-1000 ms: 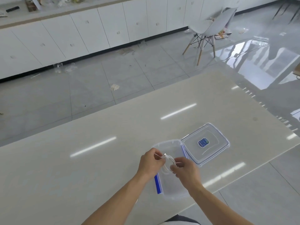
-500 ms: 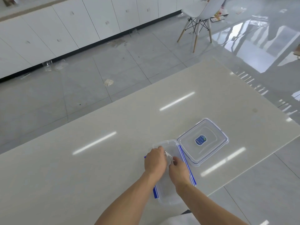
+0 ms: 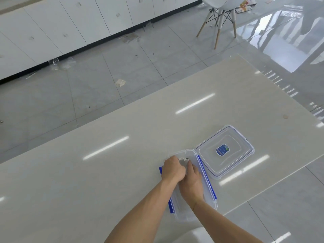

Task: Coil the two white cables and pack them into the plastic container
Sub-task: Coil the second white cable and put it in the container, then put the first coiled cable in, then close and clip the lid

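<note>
A clear plastic container (image 3: 209,186) with blue side clips lies open on the pale table near its front edge. Both my hands are down inside it. My left hand (image 3: 172,170) and my right hand (image 3: 192,181) press together on a coiled white cable (image 3: 183,159), of which only a small loop and a dark plug tip show between the fingers at the container's far end. A second cable is not visible; the hands hide most of the container's floor.
The container's clear lid (image 3: 225,151) with a blue label lies flat just right of the container. The table's front edge (image 3: 263,195) runs close behind the lid. A white chair (image 3: 220,13) stands on the tiled floor beyond the table.
My hands have gone from holding the coiled cable above the container to pushing it down inside the container. The camera view has tilted further down.
</note>
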Available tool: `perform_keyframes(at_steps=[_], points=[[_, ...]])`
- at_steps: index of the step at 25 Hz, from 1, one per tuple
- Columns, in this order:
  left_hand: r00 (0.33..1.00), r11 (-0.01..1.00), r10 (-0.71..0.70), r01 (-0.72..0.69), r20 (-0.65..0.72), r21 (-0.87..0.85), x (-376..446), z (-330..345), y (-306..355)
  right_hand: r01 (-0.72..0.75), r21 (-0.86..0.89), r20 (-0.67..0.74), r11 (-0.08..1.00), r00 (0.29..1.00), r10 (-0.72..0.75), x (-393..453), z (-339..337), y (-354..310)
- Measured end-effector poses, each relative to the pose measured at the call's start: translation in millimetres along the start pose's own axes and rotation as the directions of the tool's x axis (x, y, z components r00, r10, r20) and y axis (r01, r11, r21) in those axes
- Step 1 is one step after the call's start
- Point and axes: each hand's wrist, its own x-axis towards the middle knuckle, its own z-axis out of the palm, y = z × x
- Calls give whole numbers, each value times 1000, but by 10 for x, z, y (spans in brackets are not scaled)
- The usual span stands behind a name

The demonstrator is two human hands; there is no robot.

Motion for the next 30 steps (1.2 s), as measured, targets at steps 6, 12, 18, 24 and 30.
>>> perform_keyframes(at_steps=[6, 12, 18, 24, 30], points=[[997, 999, -32, 32, 64, -10, 8, -18, 29, 36, -133, -6, 990, 999, -37, -5, 14, -19], [994, 1000, -10, 12, 107, -25, -64, -141, 30, 56, -112, 3, 992, 998, -56, -50, -4, 8], [990, 974, 96, -72, 104, -217, -293, -378, -136, 143, -42, -10, 989, 990, -143, -222, -38, -3], [998, 866, 68, -54, 10, -496, -702, -667, -948, 417, -181, -28, 891, 903, -428, -503, -37, 13], [988, 788, -154, 125, 3, -603, -1158, -619, -1978, 568, -270, 215, 777, 822, -527, -732, 293, -68]])
